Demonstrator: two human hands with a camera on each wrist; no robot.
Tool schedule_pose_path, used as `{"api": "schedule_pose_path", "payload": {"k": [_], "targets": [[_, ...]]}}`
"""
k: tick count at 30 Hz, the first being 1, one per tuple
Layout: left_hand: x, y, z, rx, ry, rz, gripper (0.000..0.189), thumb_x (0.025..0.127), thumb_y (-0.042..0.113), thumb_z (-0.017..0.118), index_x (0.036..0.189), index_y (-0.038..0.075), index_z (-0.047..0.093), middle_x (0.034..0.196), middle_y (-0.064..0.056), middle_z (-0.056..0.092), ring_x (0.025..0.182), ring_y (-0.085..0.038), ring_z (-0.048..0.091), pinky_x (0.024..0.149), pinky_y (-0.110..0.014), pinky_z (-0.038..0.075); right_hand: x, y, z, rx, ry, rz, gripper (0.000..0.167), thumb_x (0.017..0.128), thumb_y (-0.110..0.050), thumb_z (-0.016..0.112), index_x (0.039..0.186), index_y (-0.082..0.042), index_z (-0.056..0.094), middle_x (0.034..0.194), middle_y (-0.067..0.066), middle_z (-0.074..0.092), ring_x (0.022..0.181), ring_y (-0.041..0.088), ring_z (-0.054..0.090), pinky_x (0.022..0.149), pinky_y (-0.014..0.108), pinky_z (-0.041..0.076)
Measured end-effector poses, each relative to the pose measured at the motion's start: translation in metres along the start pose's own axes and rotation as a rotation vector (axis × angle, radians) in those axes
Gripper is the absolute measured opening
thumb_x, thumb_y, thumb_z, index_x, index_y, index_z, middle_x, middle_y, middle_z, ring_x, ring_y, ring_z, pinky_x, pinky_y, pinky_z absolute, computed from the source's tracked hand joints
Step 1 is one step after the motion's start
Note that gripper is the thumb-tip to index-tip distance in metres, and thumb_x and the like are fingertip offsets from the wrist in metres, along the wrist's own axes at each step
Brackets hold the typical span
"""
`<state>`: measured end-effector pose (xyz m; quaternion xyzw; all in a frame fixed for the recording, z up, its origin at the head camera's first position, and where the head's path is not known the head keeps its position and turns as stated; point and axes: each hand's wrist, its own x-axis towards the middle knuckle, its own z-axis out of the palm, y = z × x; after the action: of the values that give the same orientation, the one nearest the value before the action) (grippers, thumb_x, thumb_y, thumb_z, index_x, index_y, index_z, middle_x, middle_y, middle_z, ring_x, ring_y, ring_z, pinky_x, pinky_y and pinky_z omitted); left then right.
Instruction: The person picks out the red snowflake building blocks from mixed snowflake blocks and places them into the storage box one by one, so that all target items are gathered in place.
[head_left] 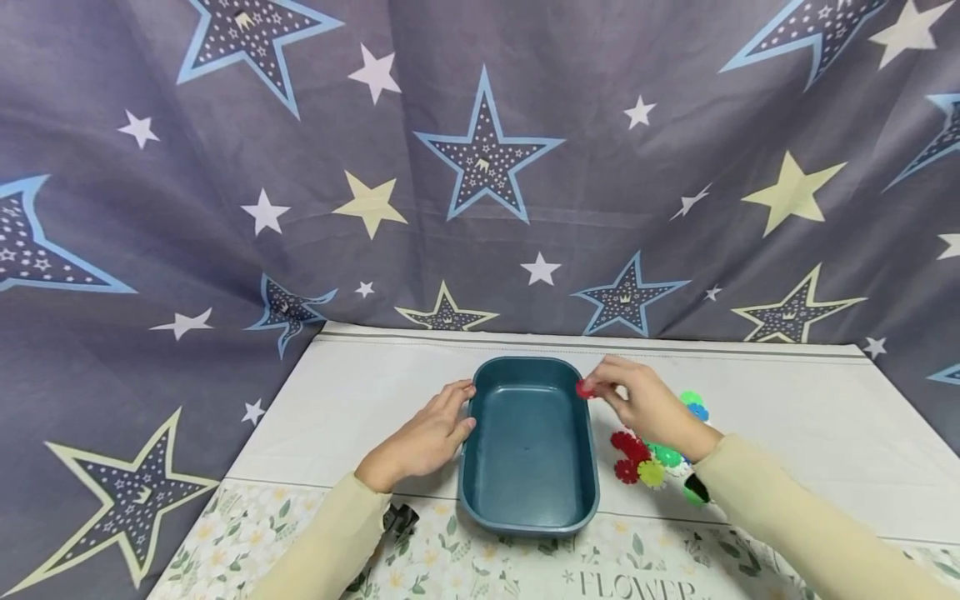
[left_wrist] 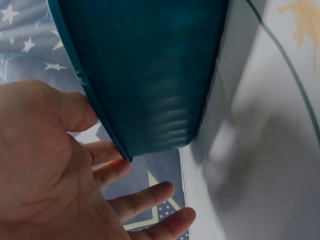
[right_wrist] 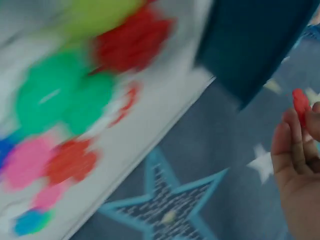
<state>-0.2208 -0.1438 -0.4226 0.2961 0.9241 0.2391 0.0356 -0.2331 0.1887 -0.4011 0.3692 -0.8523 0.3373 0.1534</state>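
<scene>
A deep blue-green plastic bin point(head_left: 525, 450) stands in the middle of the table, its inside bare. My left hand point(head_left: 431, 433) rests against the bin's left rim, with thumb and fingertips at the edge; the left wrist view shows the last two fingers extended past it. Between thumb and fingertips, my right hand point(head_left: 637, 400) pinches a red notched plastic disc point(head_left: 585, 389) at the bin's right rim. Several notched discs in red point(head_left: 626, 472), yellow-green point(head_left: 652, 473) and green point(head_left: 666, 455) lie right of the bin, partly hidden under my right forearm.
A white and floral tablecloth point(head_left: 360, 375) covers the table. Behind it hangs a dark curtain point(head_left: 562, 208) printed with stars. A small black object point(head_left: 401, 519) shows beside my left sleeve. Pink discs point(right_wrist: 31, 162) lie in the scattered group.
</scene>
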Motion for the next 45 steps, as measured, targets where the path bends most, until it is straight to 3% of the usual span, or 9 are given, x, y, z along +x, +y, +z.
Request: {"api": "schedule_pose_path", "payload": {"k": [4, 8, 12, 15, 21, 29, 45], "targets": [[0.000, 0.001, 0.003, -0.007, 0.000, -0.011, 0.049, 0.102, 0.024, 0.042, 0.143, -0.001, 0.032, 0.150, -0.014, 0.024, 0.136, -0.029, 0.024, 0.108, -0.043, 0.025, 0.019, -0.017, 0.019, 0.037, -0.120, -0.027, 0.021, 0.086, 0.004, 0.066, 0.103, -0.007, 0.071, 0.092, -0.003, 0.063, 0.080, 0.008, 0.058, 0.071, 0.025, 0.050], [0.000, 0.002, 0.005, -0.021, 0.001, -0.018, 0.049, 0.102, 0.023, 0.042, 0.144, -0.001, 0.032, 0.150, -0.013, 0.023, 0.136, -0.029, 0.024, 0.108, -0.043, 0.025, 0.033, -0.022, 0.039, -0.013, -0.338, -0.009, 0.025, 0.092, -0.005, 0.061, 0.116, -0.004, 0.067, 0.095, -0.001, 0.061, 0.075, 0.006, 0.052, 0.066, 0.025, 0.046], [0.001, 0.002, 0.007, -0.018, 0.000, -0.018, 0.049, 0.102, 0.022, 0.042, 0.144, -0.002, 0.031, 0.150, -0.013, 0.023, 0.136, -0.029, 0.025, 0.107, -0.043, 0.026, 0.041, -0.021, 0.054, -0.039, -0.529, 0.041, 0.029, 0.094, -0.007, 0.058, 0.122, -0.001, 0.063, 0.101, 0.004, 0.062, 0.081, 0.011, 0.056, 0.071, 0.029, 0.048], [0.001, 0.003, 0.008, -0.015, -0.004, -0.012, 0.049, 0.102, 0.021, 0.042, 0.144, -0.002, 0.030, 0.150, -0.013, 0.023, 0.136, -0.028, 0.024, 0.107, -0.043, 0.026, 0.047, -0.021, 0.060, -0.051, -0.596, 0.095, 0.029, 0.094, -0.005, 0.058, 0.121, 0.000, 0.063, 0.107, 0.009, 0.062, 0.085, 0.014, 0.058, 0.075, 0.031, 0.048], [0.001, 0.004, 0.007, -0.006, -0.009, -0.005, 0.049, 0.102, 0.022, 0.042, 0.143, -0.003, 0.030, 0.149, -0.014, 0.023, 0.136, -0.028, 0.024, 0.108, -0.042, 0.025, 0.056, -0.021, 0.068, -0.142, -0.674, 0.121, 0.027, 0.090, -0.004, 0.061, 0.117, -0.001, 0.066, 0.097, 0.007, 0.059, 0.079, 0.015, 0.052, 0.074, 0.030, 0.046], [0.000, 0.002, 0.009, -0.015, -0.002, -0.004, 0.049, 0.103, 0.021, 0.041, 0.143, -0.003, 0.030, 0.149, -0.014, 0.022, 0.136, -0.029, 0.024, 0.107, -0.042, 0.026, 0.066, -0.023, 0.078, -0.281, -0.749, 0.127, 0.035, 0.091, -0.005, 0.059, 0.126, -0.001, 0.060, 0.089, 0.003, 0.048, 0.077, 0.017, 0.045, 0.072, 0.029, 0.041], [-0.003, 0.002, 0.006, 0.001, 0.005, -0.027, 0.049, 0.103, 0.023, 0.039, 0.144, -0.001, 0.029, 0.150, -0.013, 0.020, 0.135, -0.030, 0.024, 0.107, -0.043, 0.026, 0.071, -0.017, 0.077, -0.240, -0.761, 0.176, 0.043, 0.096, -0.011, 0.054, 0.137, 0.000, 0.047, 0.094, 0.002, 0.044, 0.082, 0.017, 0.043, 0.075, 0.032, 0.039]]}}
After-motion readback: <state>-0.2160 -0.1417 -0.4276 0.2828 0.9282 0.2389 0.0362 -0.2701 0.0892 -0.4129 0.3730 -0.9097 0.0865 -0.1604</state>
